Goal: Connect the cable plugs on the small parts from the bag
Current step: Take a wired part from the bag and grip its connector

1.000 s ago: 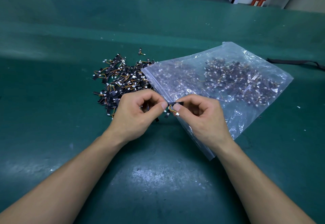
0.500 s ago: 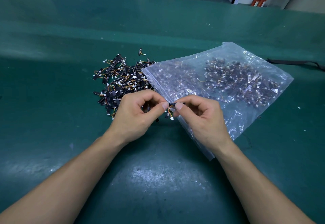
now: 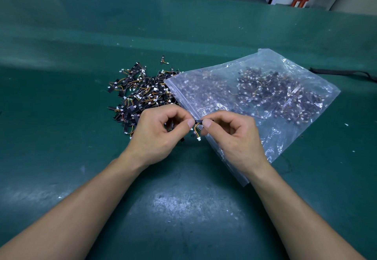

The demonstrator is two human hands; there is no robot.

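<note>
Pinching a small part (image 3: 199,121), left hand (image 3: 155,137) and right hand (image 3: 234,139) meet at bag (image 3: 275,66) edge.

The bag (image 3: 255,100) lies flat on the tabletop (image 3: 61,35) with many parts inside it. Just left of the bag, touching its open edge, is a pile of parts (image 3: 140,94); a lone part (image 3: 163,60) lies behind that pile. The right hand (image 3: 234,137) is over the bag's near left edge and the left hand (image 3: 157,135) is just left of the bag, over the pile's near side. Between them they pinch a small part (image 3: 199,121), its plug (image 3: 199,139) hanging below. A strap (image 3: 342,73) lies on the tabletop to the right of the bag, behind it.
</note>
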